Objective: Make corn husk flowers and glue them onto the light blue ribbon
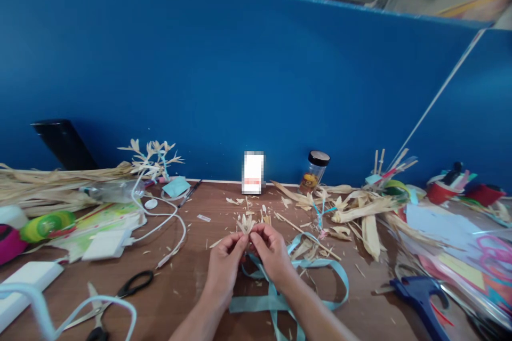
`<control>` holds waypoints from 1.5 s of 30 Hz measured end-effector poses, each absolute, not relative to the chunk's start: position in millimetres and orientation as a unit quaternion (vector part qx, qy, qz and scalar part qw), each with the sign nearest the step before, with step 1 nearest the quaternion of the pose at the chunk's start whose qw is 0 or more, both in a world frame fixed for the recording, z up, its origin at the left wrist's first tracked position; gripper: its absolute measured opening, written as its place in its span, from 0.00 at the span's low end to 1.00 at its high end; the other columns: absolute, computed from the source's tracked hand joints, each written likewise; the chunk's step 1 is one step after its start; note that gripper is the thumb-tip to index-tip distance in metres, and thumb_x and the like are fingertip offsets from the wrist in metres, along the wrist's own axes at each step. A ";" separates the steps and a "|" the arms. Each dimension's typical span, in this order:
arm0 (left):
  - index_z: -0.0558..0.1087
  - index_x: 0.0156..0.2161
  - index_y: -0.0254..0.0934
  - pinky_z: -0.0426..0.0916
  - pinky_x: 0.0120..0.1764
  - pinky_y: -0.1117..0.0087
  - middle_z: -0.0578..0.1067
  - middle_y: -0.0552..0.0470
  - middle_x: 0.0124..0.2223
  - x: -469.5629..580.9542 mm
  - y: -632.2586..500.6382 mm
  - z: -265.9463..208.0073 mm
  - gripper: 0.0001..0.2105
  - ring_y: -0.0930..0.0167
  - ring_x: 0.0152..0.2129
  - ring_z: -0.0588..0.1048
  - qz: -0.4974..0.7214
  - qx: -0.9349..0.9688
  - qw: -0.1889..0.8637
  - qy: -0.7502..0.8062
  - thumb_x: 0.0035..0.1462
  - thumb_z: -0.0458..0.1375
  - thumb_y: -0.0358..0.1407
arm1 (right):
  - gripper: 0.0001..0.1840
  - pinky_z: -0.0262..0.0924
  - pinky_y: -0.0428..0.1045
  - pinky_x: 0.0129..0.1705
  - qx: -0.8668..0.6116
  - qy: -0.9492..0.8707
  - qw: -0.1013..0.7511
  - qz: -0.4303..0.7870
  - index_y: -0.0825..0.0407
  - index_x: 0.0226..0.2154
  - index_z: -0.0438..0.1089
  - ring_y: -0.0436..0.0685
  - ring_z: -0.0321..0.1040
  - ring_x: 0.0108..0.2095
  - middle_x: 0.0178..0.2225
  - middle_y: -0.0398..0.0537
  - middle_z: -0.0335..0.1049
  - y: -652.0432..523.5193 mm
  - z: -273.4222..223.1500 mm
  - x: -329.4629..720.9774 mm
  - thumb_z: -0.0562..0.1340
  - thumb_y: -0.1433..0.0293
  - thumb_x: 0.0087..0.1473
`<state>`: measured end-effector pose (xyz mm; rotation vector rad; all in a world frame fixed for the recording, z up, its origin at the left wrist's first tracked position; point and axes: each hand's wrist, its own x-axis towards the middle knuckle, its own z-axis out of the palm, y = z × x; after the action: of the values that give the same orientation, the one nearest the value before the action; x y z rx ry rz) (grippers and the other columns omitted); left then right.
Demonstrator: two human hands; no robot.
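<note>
Scissors (116,298) lie nearest, at seven o'clock on the bench (188,298). Left hand (224,258) and right hand (272,249) pinch a small husk flower (245,224) together at centre, teal ribbon (280,290) trailing toward five o'clock. Best to keep the petals bunched tightly while binding, I judge.

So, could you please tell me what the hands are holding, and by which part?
Both hands pinch a small straw flower at its base, petals up.

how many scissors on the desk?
2. Black-handled scissors lie at the near left, left of the left hand. Pink-handled scissors lie on papers at the far right. The clutter may hide more.
</note>
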<state>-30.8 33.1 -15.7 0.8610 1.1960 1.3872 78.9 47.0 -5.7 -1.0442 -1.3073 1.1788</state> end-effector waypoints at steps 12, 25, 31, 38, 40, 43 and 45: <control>0.69 0.27 0.35 0.50 0.18 0.77 0.60 0.61 0.16 -31.7 30.2 -11.2 0.13 0.78 0.14 0.56 0.602 0.363 0.499 0.507 0.46 0.58 0.45 | 0.13 0.57 0.43 0.22 -0.439 -0.488 0.597 0.460 0.52 0.37 0.62 0.49 0.62 0.21 0.23 0.43 0.68 45.6 7.1 82.6 0.50 0.61 0.56; 0.72 0.30 0.32 0.58 0.21 0.77 0.69 0.58 0.18 -33.1 36.0 -12.4 0.13 0.78 0.15 0.64 0.593 0.299 0.557 0.499 0.39 0.62 0.40 | 0.11 0.61 0.43 0.27 -0.433 -0.581 0.476 0.498 0.52 0.39 0.62 0.49 0.67 0.28 0.34 0.46 0.68 -3.1 81.7 108.7 0.53 0.72 0.51; 0.72 0.32 0.33 0.61 0.20 0.81 0.72 0.57 0.21 -31.7 41.5 -11.9 0.15 0.79 0.17 0.67 0.585 0.222 0.561 0.542 0.33 0.64 0.33 | 0.11 0.58 0.43 0.32 -0.536 -0.719 0.281 0.343 0.50 0.37 0.67 0.49 0.65 0.31 0.33 0.43 0.68 -75.2 71.5 165.5 0.58 0.74 0.48; 0.73 0.30 0.34 0.62 0.19 0.83 0.72 0.57 0.23 -31.6 42.5 -14.4 0.13 0.81 0.17 0.67 0.577 0.235 0.555 0.551 0.33 0.64 0.33 | 0.11 0.57 0.49 0.36 -0.740 -0.640 0.203 0.036 0.49 0.39 0.64 0.56 0.66 0.35 0.35 0.48 0.68 -102.2 42.5 277.8 0.52 0.68 0.53; 0.73 0.31 0.33 0.62 0.18 0.83 0.72 0.57 0.23 -32.5 42.8 -16.0 0.14 0.81 0.17 0.66 0.580 0.241 0.551 0.550 0.32 0.64 0.33 | 0.12 0.56 0.51 0.36 -0.793 -0.588 0.145 -0.059 0.50 0.38 0.63 0.59 0.65 0.37 0.38 0.51 0.66 -102.7 33.5 303.5 0.51 0.64 0.53; 0.73 0.30 0.33 0.62 0.17 0.83 0.72 0.57 0.23 -33.8 42.5 -16.8 0.15 0.81 0.16 0.65 0.585 0.258 0.552 0.536 0.31 0.65 0.35 | 0.17 0.56 0.50 0.30 -0.834 -0.538 0.077 -0.096 0.50 0.40 0.61 0.61 0.67 0.35 0.38 0.53 0.66 -102.9 19.0 324.4 0.51 0.57 0.52; 0.73 0.30 0.33 0.63 0.17 0.83 0.72 0.57 0.23 -34.2 42.0 -16.2 0.16 0.81 0.16 0.66 0.582 0.263 0.559 0.529 0.31 0.65 0.35 | 0.20 0.56 0.50 0.29 -0.841 -0.530 0.055 -0.092 0.51 0.42 0.60 0.62 0.68 0.35 0.36 0.53 0.67 -102.8 10.4 328.3 0.51 0.55 0.52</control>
<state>-34.2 42.0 -16.2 0.6195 1.2480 1.3727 328.3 -102.8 10.4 -2.5533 -1.6092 -0.2800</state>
